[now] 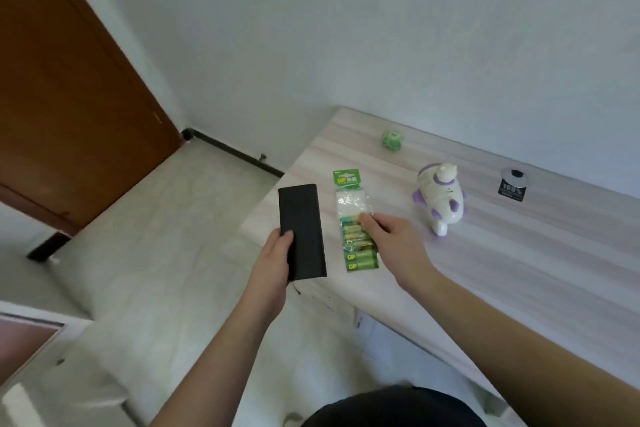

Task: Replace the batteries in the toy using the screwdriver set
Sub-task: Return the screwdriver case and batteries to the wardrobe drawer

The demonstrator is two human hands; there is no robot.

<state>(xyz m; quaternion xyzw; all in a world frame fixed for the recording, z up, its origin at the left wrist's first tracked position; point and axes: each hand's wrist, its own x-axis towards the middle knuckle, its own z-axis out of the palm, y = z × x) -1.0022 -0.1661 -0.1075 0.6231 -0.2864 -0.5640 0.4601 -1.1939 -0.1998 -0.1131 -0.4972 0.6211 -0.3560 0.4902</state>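
A flat black screwdriver-set case (302, 230) is held near the table's left corner by my left hand (273, 262), which grips its lower left edge with the thumb on top. A green battery pack (353, 218) with several batteries lies flat on the table just right of the case. My right hand (393, 237) rests on the pack, its curled fingers pinching the clear plastic near the middle. The white and purple toy (440, 198) stands on the table to the right of the pack, apart from both hands.
The pale wood-grain table (519, 270) runs along a white wall. A small green cube (392, 139) sits at the back and a small black device with a white top (512, 184) at the right. A brown door (69, 80) and tiled floor lie left.
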